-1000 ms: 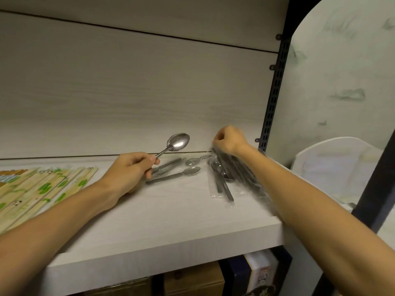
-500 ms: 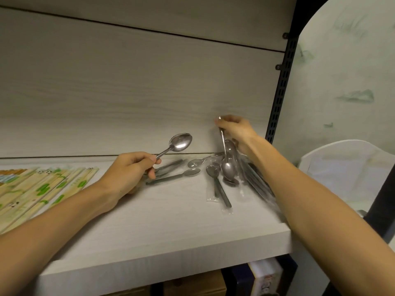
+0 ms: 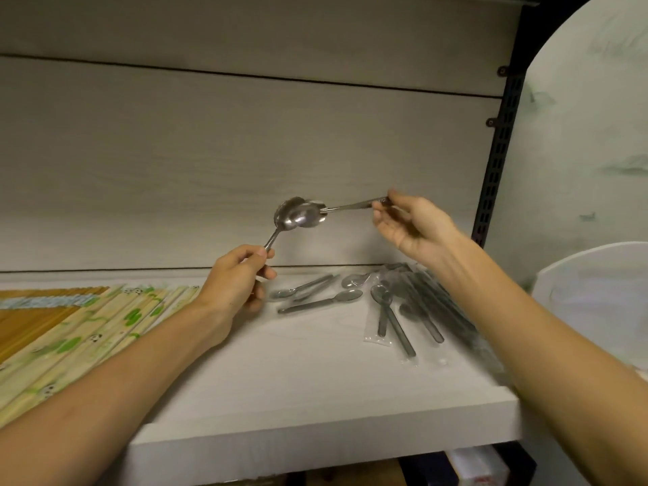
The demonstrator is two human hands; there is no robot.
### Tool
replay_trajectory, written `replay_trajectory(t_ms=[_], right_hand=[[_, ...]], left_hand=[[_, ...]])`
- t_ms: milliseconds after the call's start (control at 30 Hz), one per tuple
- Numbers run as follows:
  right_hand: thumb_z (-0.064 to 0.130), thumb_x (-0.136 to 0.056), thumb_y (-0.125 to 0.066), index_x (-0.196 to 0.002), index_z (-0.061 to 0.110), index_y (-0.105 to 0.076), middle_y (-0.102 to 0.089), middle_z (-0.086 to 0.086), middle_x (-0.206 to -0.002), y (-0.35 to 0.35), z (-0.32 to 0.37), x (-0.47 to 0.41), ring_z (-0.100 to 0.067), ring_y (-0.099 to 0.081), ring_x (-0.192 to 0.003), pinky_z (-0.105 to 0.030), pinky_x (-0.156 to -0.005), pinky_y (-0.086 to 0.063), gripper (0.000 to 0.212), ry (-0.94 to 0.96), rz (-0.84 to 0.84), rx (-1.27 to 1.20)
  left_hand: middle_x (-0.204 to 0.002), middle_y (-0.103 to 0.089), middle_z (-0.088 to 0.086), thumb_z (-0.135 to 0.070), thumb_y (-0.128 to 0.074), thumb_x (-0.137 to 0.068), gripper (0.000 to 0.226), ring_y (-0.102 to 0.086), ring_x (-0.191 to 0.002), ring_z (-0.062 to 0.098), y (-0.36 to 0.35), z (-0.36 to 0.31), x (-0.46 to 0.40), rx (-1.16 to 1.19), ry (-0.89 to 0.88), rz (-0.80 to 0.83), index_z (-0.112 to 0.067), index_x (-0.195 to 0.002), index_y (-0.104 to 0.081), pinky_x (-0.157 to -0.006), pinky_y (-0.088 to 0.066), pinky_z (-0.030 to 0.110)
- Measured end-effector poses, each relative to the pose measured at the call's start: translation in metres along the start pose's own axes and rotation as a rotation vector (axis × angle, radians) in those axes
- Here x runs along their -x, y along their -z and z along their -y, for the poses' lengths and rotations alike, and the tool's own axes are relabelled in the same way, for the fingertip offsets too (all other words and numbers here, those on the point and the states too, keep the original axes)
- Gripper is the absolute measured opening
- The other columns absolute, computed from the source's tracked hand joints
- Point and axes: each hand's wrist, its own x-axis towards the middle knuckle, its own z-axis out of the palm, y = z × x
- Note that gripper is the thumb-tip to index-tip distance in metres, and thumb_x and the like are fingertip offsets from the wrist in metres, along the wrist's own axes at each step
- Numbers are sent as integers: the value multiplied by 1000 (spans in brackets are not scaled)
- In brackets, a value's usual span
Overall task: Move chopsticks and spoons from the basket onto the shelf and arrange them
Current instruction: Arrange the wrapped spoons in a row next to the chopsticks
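My left hand (image 3: 234, 279) grips the handle of a steel spoon (image 3: 284, 219), bowl raised above the white shelf (image 3: 315, 391). My right hand (image 3: 412, 224) pinches the handle end of a second steel spoon (image 3: 347, 206); its bowl overlaps the first spoon's bowl in the air. Below them, loose dark spoons (image 3: 321, 302) lie on the shelf. Further right is a pile of plastic-wrapped spoons (image 3: 406, 310). Wrapped chopsticks (image 3: 70, 331) with green print lie in a row at the left. No basket is in sight.
The shelf's pale back panel (image 3: 245, 152) rises close behind the hands. A black slotted upright (image 3: 498, 159) bounds the shelf on the right. A white rounded object (image 3: 596, 292) stands beyond it. Boxes (image 3: 477, 468) sit below the shelf.
My right hand lifted a steel spoon out of the pile and swung it left, level with the other. My left hand raised its spoon until the two bowls met.
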Motion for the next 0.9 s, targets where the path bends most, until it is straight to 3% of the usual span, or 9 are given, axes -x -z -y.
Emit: replay_trajectory(t_ms=[100,167,300,367,500,567,633,733,900], right_hand=[[-6,-96,-47,-88,-6,-53,-62,-21,-80,-15,-21,11,-24,-68,-50,-30,-45,-56,10,-77,8,-10],[-11,-93,-49,-94,-10,-54,-65,-22,-72,-19,-37,16,-28,-69,-53,-31,-47,-57,5,-74,-7,-1],[-9,-90,-57,-99,-17,-58,-69,-22,-74,-18,-51,22,-25,-72,-65,-29,-61,-61,12,-49,-3,57],[-1,-89,-63,-98,-14,-59,-71,-20,-79,-17,-55,28,-21,-72,-67,-25,-65,-60,16,-18,47,266],[18,-87,-72,-83,9,-59,-60,-9,-71,-12,-73,30,-12,-58,-51,-24,-51,-51,16,233,90,936],[22,-88,-69,-92,17,-65,-56,-1,-68,-12,-80,28,-10,-51,-57,-24,-58,-44,8,395,212,1194],[21,-92,-64,-101,19,-69,-55,6,-67,-10,-84,27,-6,-49,-62,-20,-62,-41,11,418,381,1337],[14,-93,-61,-91,16,-70,-59,4,-67,-11,-89,30,-10,-52,-63,-25,-65,-45,9,350,434,1301],[10,-94,-61,-94,6,-62,-68,-12,-81,-16,-81,41,-16,-66,-67,-22,-58,-52,4,19,441,914]], left_hand=[[-77,-59,6,-18,-43,-102,19,-46,-39,11,0,-2,2,108,16,30,-11,-103,-60,-35,-34,20],[-80,-60,7,-18,-42,-102,18,-52,-42,11,-1,-4,5,144,20,59,-11,-104,-59,-37,-40,21],[-85,-63,7,-18,-41,-103,18,-61,-58,15,-1,-6,8,219,19,77,-10,-110,-56,-44,-50,22],[-89,-64,8,-19,-44,-102,18,-62,-69,17,-2,-6,8,242,15,73,-10,-112,-56,-47,-53,23],[-97,-65,6,-20,-47,-100,14,-64,-80,15,-2,-5,8,250,19,84,-14,-109,-57,-58,-58,24],[-100,-65,6,-20,-46,-101,15,-66,-86,14,-2,-4,8,242,29,88,-13,-103,-59,-66,-59,27],[-102,-66,8,-22,-45,-101,20,-66,-91,14,-2,-3,8,223,42,81,-10,-103,-61,-74,-59,32],[-104,-66,11,-24,-44,-102,23,-65,-93,16,-2,-4,8,206,52,67,-10,-111,-60,-74,-60,34],[-103,-66,11,-23,-45,-101,21,-67,-94,17,-2,-5,9,228,55,69,-12,-111,-59,-74,-58,35]])
